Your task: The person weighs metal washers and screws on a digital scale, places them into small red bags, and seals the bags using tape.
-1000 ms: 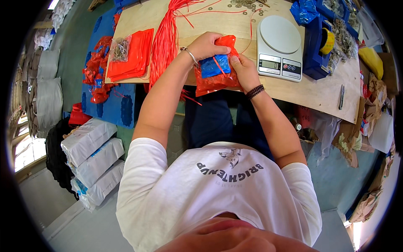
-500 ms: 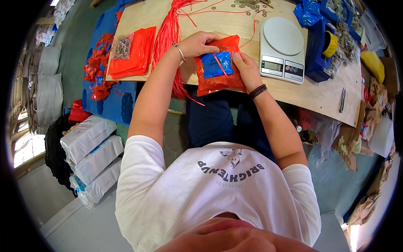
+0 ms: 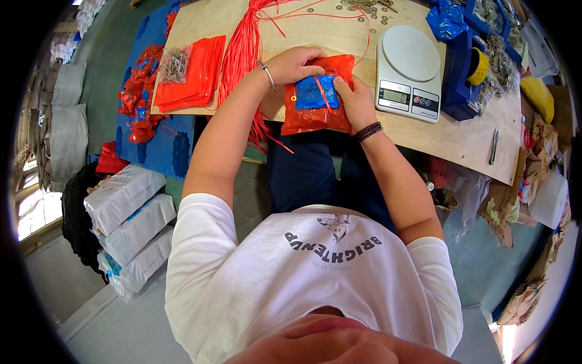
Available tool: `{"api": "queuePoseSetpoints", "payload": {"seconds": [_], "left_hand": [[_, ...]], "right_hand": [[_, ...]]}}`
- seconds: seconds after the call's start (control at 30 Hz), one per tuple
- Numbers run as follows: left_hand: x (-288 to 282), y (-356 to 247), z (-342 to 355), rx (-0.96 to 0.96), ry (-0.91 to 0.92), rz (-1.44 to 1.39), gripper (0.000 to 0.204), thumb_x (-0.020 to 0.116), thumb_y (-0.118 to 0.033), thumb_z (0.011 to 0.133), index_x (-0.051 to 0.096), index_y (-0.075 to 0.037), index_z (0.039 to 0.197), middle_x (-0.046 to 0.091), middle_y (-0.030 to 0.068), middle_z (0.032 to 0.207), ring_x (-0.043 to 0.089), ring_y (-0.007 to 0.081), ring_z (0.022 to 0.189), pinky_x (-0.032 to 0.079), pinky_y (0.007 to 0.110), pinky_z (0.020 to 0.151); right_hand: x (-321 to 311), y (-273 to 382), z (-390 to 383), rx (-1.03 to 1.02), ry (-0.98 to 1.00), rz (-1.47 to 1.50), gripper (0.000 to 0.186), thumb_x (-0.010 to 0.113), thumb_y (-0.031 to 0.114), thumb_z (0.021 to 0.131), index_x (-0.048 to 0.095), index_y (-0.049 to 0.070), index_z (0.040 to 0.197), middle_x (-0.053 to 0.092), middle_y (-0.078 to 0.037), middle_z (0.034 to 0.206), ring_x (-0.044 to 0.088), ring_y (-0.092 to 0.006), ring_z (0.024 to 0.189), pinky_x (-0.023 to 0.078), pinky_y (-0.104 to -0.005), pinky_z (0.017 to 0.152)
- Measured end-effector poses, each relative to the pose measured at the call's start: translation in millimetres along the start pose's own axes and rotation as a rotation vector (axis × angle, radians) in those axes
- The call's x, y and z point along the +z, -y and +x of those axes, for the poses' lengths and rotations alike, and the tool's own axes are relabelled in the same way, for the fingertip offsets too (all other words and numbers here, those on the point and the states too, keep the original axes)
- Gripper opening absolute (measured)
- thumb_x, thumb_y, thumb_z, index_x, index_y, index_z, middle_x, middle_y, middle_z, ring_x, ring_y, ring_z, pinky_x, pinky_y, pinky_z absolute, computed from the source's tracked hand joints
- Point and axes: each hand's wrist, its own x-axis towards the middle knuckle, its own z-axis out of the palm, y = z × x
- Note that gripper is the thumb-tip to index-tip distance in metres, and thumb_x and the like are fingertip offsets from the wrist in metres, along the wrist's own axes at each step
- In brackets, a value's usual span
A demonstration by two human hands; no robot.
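Note:
Both of my hands grip a plump red plastic bag (image 3: 312, 121) over the table's front edge. A blue packet (image 3: 312, 97), crossed by a thin red strip, shows on the bag's face, with a small yellow piece at its left. My left hand (image 3: 294, 65) has its fingers closed on the bag's upper left. My right hand (image 3: 354, 100) holds the right side, thumb on the front. A bundle of long red strands (image 3: 239, 60) lies to the left, and a white digital scale (image 3: 407, 57) stands to the right.
The wooden table (image 3: 467, 133) holds red flat bags (image 3: 191, 85) with a packet of metal parts (image 3: 174, 64), scattered washers (image 3: 364, 9), blue bins (image 3: 454, 82) with yellow tape (image 3: 476, 67), and pliers or a knife (image 3: 493, 145). Red bundles (image 3: 139, 115) lie left; wrapped packages (image 3: 124, 200) are stacked below.
Both hands have stayed on the red bag, shifting it and their grip slightly. The small yellow piece at the blue packet's left shows more clearly now.

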Motion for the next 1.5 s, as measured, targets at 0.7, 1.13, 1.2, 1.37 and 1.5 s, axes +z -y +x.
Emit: {"api": "queuePoseSetpoints", "payload": {"seconds": [0.7, 1.13, 1.2, 1.37, 1.5], "left_hand": [[38, -2, -84, 0.005, -0.624, -0.144, 0.05, 0.058, -0.039, 0.091, 0.05, -0.004, 0.126, 0.055, 0.0093, 0.125, 0.05, 0.0201, 0.118, 0.039, 0.035, 0.098], [104, -3, -73, 0.087, -0.815, -0.167, 0.085, 0.08, -0.024, 0.069, 0.028, -0.004, 0.133, 0.036, 0.0158, 0.13, 0.039, 0.0292, 0.123, 0.033, 0.04, 0.106], [105, -5, -75, 0.082, -0.838, -0.161, 0.084, 0.079, -0.022, 0.069, 0.028, -0.004, 0.133, 0.036, 0.0156, 0.13, 0.039, 0.0288, 0.123, 0.033, 0.04, 0.106], [102, -7, -79, 0.225, -0.753, -0.368, 0.081, 0.072, -0.011, 0.068, 0.024, -0.004, 0.133, 0.033, 0.0132, 0.134, 0.035, 0.0251, 0.127, 0.03, 0.04, 0.108], [105, -4, -80, 0.198, -0.759, -0.357, 0.082, 0.07, -0.01, 0.066, 0.024, -0.005, 0.133, 0.033, 0.0134, 0.135, 0.035, 0.0265, 0.127, 0.029, 0.04, 0.109]], "right_hand": [[-56, 27, -75, -0.307, 0.021, -0.358, 0.045, 0.063, 0.009, 0.083, 0.051, 0.004, 0.125, 0.061, -0.014, 0.115, 0.062, -0.0249, 0.103, 0.048, -0.0334, 0.089], [-4, 38, -31, -0.642, 0.103, -0.795, 0.086, 0.074, 0.029, 0.074, 0.028, -0.005, 0.139, 0.046, -0.024, 0.133, 0.045, -0.0343, 0.124, 0.038, -0.0417, 0.101], [1, 31, -29, -0.663, 0.09, -0.935, 0.092, 0.075, 0.041, 0.072, 0.03, -0.002, 0.14, 0.046, -0.021, 0.134, 0.044, -0.0332, 0.125, 0.034, -0.0444, 0.103], [-7, 26, -24, -0.617, 0.11, -1.016, 0.093, 0.074, 0.045, 0.072, 0.03, -0.001, 0.14, 0.046, -0.019, 0.135, 0.043, -0.0316, 0.126, 0.032, -0.0452, 0.104], [-16, 27, -20, -0.621, 0.206, -0.917, 0.089, 0.076, 0.037, 0.071, 0.032, -0.001, 0.139, 0.044, -0.02, 0.137, 0.043, -0.0323, 0.126, 0.032, -0.046, 0.105]]}}
